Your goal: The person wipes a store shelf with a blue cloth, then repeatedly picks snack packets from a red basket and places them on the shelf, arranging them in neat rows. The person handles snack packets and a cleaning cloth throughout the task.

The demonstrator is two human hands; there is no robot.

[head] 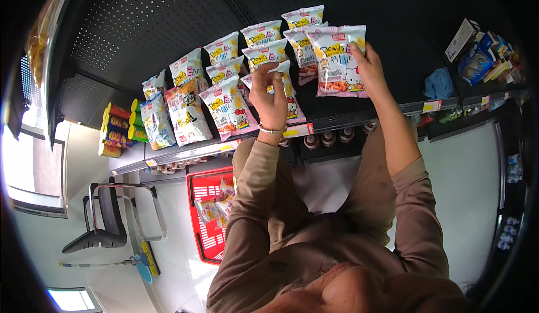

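My right hand (374,69) grips the right edge of a white and pink snack bag (335,62), thumb on its printed front. The bag is upright at the right end of the rows, partly covering another snack bag (304,52) behind it. My left hand (268,98), with a pale bangle at the wrist, hovers before a column of similar snack bags (293,87). Its fingers are bent, the thumb stands apart from them, and nothing shows in its grasp. To its left, a front-row snack bag (229,107) leans back on the black shelf (337,108).
Differently printed bags (188,113) and stacked chip canisters (118,123) fill the shelf's left end. A blue cloth (438,83) and assorted packets (476,66) lie far right. Bottles (328,138) stand below. A red basket (196,224) holding bags is on the floor, near a chair (111,212).
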